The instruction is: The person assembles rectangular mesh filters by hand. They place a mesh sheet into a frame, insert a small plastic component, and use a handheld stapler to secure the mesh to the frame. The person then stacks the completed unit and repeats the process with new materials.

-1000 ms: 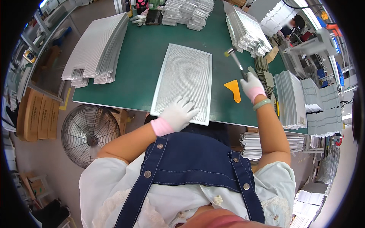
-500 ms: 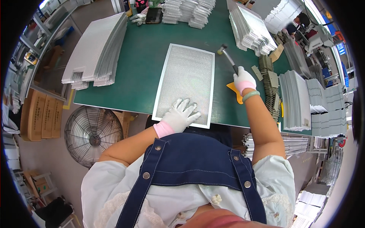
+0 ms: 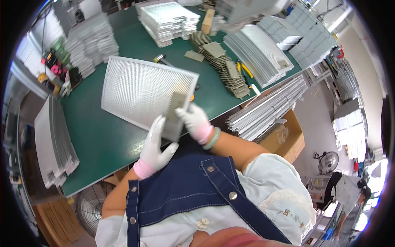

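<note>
The left hand is held with fingers extended and thumb spread below the right hand, whose fingers are partly bent.

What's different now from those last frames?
The right hand let go of the hammer, now lying beyond the panel, and moved to the panel's right end. The panel turned counterclockwise; the left hand moved from its face to its near edge. The olive plates stayed put.
</note>
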Available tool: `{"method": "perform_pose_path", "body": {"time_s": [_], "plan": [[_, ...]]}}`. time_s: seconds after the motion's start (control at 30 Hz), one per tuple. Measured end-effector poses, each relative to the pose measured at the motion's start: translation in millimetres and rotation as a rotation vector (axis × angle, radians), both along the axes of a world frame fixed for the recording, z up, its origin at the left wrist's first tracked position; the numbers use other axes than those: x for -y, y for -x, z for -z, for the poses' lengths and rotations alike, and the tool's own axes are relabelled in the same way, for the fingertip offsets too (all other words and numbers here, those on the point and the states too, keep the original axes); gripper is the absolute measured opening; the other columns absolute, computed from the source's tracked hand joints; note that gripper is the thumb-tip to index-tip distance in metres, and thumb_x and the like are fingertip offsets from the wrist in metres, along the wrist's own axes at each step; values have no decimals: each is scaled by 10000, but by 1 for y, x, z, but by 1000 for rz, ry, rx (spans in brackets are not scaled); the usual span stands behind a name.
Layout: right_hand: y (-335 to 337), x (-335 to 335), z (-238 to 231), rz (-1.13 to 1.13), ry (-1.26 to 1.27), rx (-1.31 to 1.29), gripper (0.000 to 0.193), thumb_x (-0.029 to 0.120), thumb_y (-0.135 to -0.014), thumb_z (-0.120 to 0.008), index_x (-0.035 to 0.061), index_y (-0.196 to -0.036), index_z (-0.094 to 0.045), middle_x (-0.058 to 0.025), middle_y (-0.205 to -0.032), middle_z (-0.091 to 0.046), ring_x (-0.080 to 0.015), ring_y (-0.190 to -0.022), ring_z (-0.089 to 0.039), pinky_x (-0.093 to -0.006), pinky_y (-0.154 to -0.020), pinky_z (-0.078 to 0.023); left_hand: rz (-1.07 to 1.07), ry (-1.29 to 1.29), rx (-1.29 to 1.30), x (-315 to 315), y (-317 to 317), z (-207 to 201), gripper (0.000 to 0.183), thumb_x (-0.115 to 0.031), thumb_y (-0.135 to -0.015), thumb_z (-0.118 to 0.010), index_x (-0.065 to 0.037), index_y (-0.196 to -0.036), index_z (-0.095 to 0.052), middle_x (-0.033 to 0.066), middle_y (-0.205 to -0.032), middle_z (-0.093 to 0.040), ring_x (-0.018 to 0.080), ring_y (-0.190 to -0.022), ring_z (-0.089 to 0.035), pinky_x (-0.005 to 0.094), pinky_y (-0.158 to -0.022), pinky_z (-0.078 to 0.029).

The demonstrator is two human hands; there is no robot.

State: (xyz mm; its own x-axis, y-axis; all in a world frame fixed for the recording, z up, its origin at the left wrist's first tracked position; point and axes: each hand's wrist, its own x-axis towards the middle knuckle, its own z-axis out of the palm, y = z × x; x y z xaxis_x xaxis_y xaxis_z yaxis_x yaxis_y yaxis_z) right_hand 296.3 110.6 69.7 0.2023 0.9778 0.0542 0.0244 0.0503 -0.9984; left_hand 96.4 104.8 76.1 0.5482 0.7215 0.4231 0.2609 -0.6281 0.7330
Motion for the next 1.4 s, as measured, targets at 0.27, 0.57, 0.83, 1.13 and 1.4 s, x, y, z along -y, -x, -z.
{"method": "perform_pose_path", "body": {"time_s": [0.27, 0.57, 0.83, 1.13, 1.4], "plan": [[-298, 20, -78, 867, -240, -88, 285, 269, -984, -578, -4, -999, -658, -19, -876, -571, -131, -814, -519, -285, -740, -434, -491, -321, -435, -6, 57, 48, 564, -191, -791, -689, 46, -1274, -517, 259, -1309, -519, 470, -1279, -437, 553, -1110, -309], [-509, -46, -71, 958, 108, 509, 341, 256, -971, -508, -12, -1110, -667, -142, -1035, -684, -233, -903, -654, -334, -822, -509, -384, -258, -496, -15, 35, 31, 526, -174, -740, -709, 39, -1191, -542, 217, -1180, -570, 430, -1168, -498, 525, -1053, -350], [-506, -54, -77, 1087, 90, -4, 484, 357, -896, -623, -41, -1170, -634, -170, -1131, -655, -257, -1013, -636, -374, -878, -503, -411, -252, -527, -15, 34, 36, 551, -177, -737, -707, 50, -1209, -537, 224, -1201, -571, 436, -1180, -498, 528, -1060, -348], [-362, -14, -80, 1317, -321, 1034, 682, 229, -894, -637, -121, -1405, -352, -308, -1425, -398, -414, -1366, -370, -470, -1162, -287, -658, -443, -512, -16, 79, -15, 616, -144, -804, -685, 21, -1362, -483, 242, -1382, -494, 422, -1333, -427, 524, -1142, -297], [-69, 5, 14, -217, -661, 1068, 396, 222, -771, -693, 72, -1132, -625, -164, -1209, -586, -403, -1217, -491, -579, -1081, -314, -1233, -182, -919, -56, 379, -116, 575, -345, -894, -633, -26, -1363, -535, 209, -1311, -597, 344, -1241, -545, 435, -1066, -413]]}}
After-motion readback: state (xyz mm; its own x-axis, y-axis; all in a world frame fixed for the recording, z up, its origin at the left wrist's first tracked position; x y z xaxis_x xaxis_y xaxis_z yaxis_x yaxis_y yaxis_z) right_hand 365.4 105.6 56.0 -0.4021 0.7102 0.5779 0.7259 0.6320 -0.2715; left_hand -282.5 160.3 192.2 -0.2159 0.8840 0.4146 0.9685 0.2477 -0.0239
